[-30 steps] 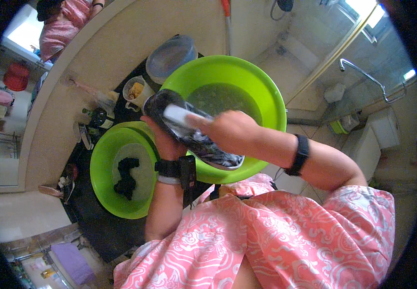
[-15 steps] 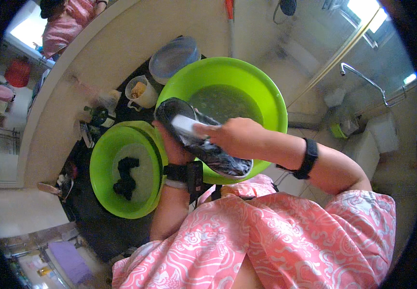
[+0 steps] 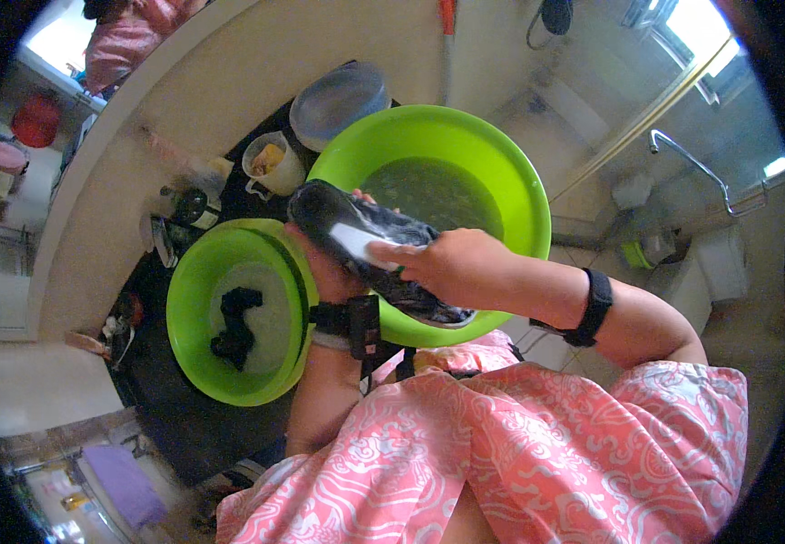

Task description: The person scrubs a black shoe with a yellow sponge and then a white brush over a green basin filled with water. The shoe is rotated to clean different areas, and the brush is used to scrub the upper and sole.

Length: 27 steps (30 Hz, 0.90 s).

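A wet black shoe [image 3: 321, 210] with patches of white foam is held slantwise over the near left rim of a large green basin [image 3: 524, 186]. My left hand [image 3: 324, 272] is wrapped round the shoe from below, with some fingertips showing past its far side. In my right hand [image 3: 460, 267] is a white scrubbing brush [image 3: 356, 241], pressed against the upper of the shoe. The brush's bristles are hidden. Cloudy water [image 3: 433, 195] lies in the large basin.
Left of the shoe stands a smaller green basin [image 3: 184, 313] with a dark wet item [image 3: 236, 331] in water. Behind are a white mug-like jug [image 3: 276, 172], a translucent tub [image 3: 338, 104] and a dark bottle [image 3: 197, 208]. A metal tap [image 3: 696, 168] is at the right.
The brush has shifted slightly along the shoe toward its near end. The shoe is tilted flatter, and more left fingertips show at its far side.
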### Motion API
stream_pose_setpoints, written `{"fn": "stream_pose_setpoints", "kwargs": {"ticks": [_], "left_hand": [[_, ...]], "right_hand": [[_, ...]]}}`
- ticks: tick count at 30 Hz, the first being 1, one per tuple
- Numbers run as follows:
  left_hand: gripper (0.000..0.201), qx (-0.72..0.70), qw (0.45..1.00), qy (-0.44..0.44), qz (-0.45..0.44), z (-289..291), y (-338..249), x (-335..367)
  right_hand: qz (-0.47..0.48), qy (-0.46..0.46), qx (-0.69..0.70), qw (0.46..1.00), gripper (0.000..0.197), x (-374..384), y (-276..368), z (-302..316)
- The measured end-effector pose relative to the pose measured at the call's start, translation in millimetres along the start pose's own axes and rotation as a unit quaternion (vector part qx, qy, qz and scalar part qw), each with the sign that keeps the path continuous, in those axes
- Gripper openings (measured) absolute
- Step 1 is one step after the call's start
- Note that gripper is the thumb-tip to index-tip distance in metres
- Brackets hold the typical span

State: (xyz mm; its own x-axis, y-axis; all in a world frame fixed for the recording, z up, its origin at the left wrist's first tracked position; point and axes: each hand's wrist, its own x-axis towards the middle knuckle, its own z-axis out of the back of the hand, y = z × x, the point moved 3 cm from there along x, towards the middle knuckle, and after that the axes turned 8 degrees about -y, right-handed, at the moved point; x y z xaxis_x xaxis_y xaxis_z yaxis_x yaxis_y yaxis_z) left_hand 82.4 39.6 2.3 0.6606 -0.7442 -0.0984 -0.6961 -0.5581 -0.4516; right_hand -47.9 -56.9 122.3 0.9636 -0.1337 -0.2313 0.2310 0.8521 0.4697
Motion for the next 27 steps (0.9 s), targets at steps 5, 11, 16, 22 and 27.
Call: {"fn": "stream_pose_setpoints", "kwargs": {"ticks": [5, 11, 16, 22, 27], "left_hand": [[0.09, -0.037, 0.992, -0.107, 0.051, 7.7, 3.2, 3.0], [0.09, 0.019, 0.996, -0.085, -0.001, 6.5, -7.0, 4.1], [0.088, 0.06, 0.995, -0.074, -0.018, -8.0, -5.7, 6.9], [0.086, 0.086, 0.987, -0.133, 0.011, -10.4, -6.5, 0.3], [0.086, 0.039, 0.995, -0.095, -0.018, -7.7, -11.6, 7.7]], "right_hand": [[-0.02, -0.071, -0.071, 0.995, 0.043, 36.4, 6.1, 7.3], [-0.008, -0.06, 0.045, 0.997, 0.042, 27.4, 14.8, -2.9], [-0.031, 0.019, -0.092, 0.995, 0.051, 0.5, -11.2, 8.9], [-0.016, -0.1, -0.043, 0.994, 0.051, 40.4, 6.6, 12.0], [-0.022, 0.001, 0.002, 1.0, 0.039, 6.7, -1.6, 10.3]]}}
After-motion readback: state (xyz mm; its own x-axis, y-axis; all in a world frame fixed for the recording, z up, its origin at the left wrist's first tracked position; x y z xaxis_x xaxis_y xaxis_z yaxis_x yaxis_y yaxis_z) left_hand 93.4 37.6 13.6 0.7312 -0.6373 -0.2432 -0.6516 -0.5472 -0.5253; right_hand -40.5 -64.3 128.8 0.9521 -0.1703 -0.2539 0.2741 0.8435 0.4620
